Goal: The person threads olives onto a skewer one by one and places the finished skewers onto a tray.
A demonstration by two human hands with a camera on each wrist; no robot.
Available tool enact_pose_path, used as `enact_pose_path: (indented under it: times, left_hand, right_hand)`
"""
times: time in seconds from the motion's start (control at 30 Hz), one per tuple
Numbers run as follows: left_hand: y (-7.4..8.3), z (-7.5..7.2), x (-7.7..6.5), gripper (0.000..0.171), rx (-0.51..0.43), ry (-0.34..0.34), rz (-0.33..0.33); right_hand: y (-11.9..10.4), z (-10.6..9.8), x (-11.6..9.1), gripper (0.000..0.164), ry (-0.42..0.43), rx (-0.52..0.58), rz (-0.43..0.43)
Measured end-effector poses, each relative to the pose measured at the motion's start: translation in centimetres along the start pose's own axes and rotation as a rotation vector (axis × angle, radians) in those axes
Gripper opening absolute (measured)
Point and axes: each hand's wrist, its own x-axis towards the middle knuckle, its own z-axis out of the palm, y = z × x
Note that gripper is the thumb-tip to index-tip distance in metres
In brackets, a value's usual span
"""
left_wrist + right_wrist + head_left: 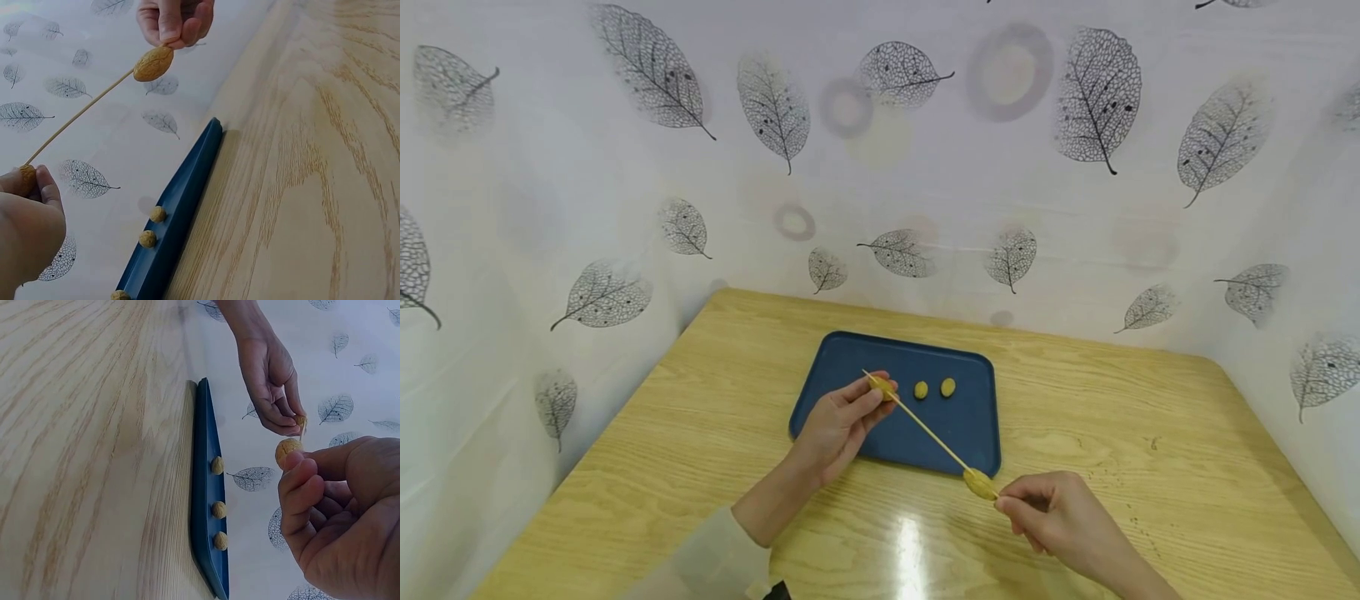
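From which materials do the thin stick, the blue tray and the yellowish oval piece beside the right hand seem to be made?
Thin stick: likely bamboo or wood, apparently unpainted; it is pale tan.
Blue tray: probably plastic, smooth and low-gloss; even colour, rounded corners.
Yellowish oval piece: perhaps dried fruit, though uncertain; the surface looks wrinkled and fairly matte.

Head view bright, glare streak on tabletop [910, 546]; wrist views dimmer.

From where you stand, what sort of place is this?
Probably an indoor spot set up for small handiwork: there's a wooden table, a leaf-print cloth hanging behind it, and a blue tray on top.
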Motion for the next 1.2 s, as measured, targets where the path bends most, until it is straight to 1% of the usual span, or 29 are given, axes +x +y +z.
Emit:
enact_pose_path:
  times: [0.3,0.6,0.87,1.2]
  left_hand:
    - [-0.12,-0.06,0.01,0.036,0.013,-0.008,0.023]
    - [-0.15,0.07,0.01,0.037,0.021,-0.004,0.012]
    - [-0.33,0.08,0.08,0.037,0.011,-0.004,0.006]
    - [-0.54,0.36,0.11,0.038,0.013,-0.02,0.021]
  right_hand:
    - [-0.11,0.28,0.13,0.018,0.003,0.0,-0.017]
    - [-0.22,0.42,0.27,0.018,0.006,-0.002,-0.015]
    - [-0.1,0.59,0.52,0.015,0.026,-0.007,-0.016]
    - [-0.32,0.56,0.57,0.015,0.022,0.009,0.024]
